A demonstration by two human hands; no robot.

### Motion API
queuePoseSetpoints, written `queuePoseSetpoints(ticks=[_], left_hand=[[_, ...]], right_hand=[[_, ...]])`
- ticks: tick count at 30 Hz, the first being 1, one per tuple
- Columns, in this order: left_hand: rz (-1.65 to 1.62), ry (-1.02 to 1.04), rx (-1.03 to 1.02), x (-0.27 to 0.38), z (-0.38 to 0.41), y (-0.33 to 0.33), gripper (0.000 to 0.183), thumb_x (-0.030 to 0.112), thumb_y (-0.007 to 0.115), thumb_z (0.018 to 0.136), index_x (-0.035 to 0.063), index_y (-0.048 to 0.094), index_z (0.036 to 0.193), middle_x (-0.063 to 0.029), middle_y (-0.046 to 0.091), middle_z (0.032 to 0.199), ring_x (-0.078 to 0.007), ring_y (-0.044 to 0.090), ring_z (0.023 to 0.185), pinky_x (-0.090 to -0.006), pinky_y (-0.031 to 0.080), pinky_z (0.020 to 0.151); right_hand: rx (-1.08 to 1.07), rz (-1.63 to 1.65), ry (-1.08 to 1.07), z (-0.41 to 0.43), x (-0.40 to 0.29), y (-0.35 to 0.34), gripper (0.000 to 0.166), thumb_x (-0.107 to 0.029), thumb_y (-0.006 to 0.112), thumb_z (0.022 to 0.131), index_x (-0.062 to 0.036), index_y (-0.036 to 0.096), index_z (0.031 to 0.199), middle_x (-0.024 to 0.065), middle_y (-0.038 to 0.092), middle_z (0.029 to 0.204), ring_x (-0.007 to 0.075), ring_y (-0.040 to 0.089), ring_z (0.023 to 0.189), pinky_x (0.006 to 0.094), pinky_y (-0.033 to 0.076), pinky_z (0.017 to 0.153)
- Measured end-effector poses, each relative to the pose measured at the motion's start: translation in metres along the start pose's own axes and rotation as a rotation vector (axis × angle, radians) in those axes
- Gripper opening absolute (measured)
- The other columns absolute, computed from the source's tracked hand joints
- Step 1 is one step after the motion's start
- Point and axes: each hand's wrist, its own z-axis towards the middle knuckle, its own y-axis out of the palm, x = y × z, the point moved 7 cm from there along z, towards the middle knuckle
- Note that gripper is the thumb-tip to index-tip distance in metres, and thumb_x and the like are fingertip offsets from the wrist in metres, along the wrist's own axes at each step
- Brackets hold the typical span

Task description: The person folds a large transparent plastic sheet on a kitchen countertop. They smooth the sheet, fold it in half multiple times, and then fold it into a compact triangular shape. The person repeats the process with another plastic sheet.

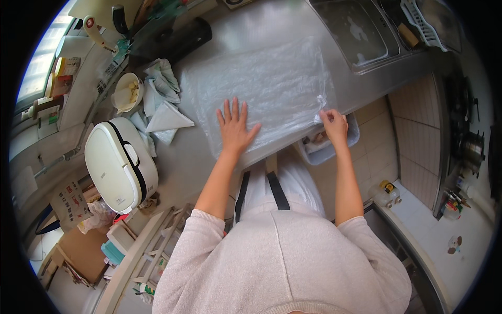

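A clear plastic bag (270, 78) is spread flat on the stainless steel counter (251, 25), wrinkled all over. My left hand (236, 131) lies palm down on its near left part, fingers spread. At the bag's near right corner, my right hand (335, 123) pinches a bunched white bit of plastic between thumb and fingertips. Left of the bag sits a loose group of plastic bags, some folded into triangles, the nearest being a pale folded triangle (170, 117).
A white rice cooker (113, 168) and a bowl (116, 103) with pale pieces stand at the left. The sink (359, 70) is at the far right. Below the counter's front edge, a waste bin (353, 137) stands under my right hand. A dark cylinder (184, 39) lies at the back.
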Motion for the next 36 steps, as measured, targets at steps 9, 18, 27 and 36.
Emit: queuePoseSetpoints(ticks=[9,18,27,36], left_hand=[[-0.282,0.327,0.127,0.075,0.035,-0.018,0.046,0.025,0.069,0.081,0.0054,0.059,0.122,-0.0153,0.049,0.138,-0.0375,0.043,0.128,-0.049,0.032,0.106],[-0.527,0.212,-0.112,0.138,0.084,0.008,0.024,0.022,0.074,0.078,0.0067,0.066,0.094,-0.0047,0.068,0.09,-0.026,0.062,0.085,-0.0402,0.047,0.077],[-0.899,-0.129,-0.206,0.1,0.095,0.045,0.016,0.017,0.061,0.093,0.0023,0.061,0.099,-0.0047,0.066,0.082,-0.0142,0.062,0.076,-0.0287,0.048,0.068],[-0.947,-0.084,-0.212,0.101,0.101,0.039,0.017,0.017,0.064,0.092,0.0023,0.066,0.1,-0.0046,0.065,0.078,-0.0122,0.061,0.075,-0.0287,0.046,0.061]], right_hand=[[0.001,0.664,0.004,0.01,0.003,-0.001,0.019,-0.018,0.07,0.084,-0.0031,0.068,0.096,0.0049,0.068,0.086,0.0152,0.063,0.085,0.0288,0.048,0.079],[0.106,0.634,-0.156,0.01,-0.042,-0.019,0.014,-0.016,0.065,0.089,-0.0063,0.071,0.097,0.0057,0.069,0.094,0.0214,0.058,0.094,0.0323,0.046,0.085],[0.573,0.42,-0.058,-0.004,-0.044,-0.039,0.02,-0.021,0.07,0.085,-0.0027,0.066,0.093,0.0103,0.066,0.094,0.0244,0.058,0.094,0.0352,0.047,0.083],[0.206,0.616,0.06,-0.002,-0.068,0.02,0.026,-0.024,0.07,0.084,0.0006,0.063,0.085,0.0116,0.066,0.076,0.0278,0.063,0.069,0.0374,0.048,0.067]])
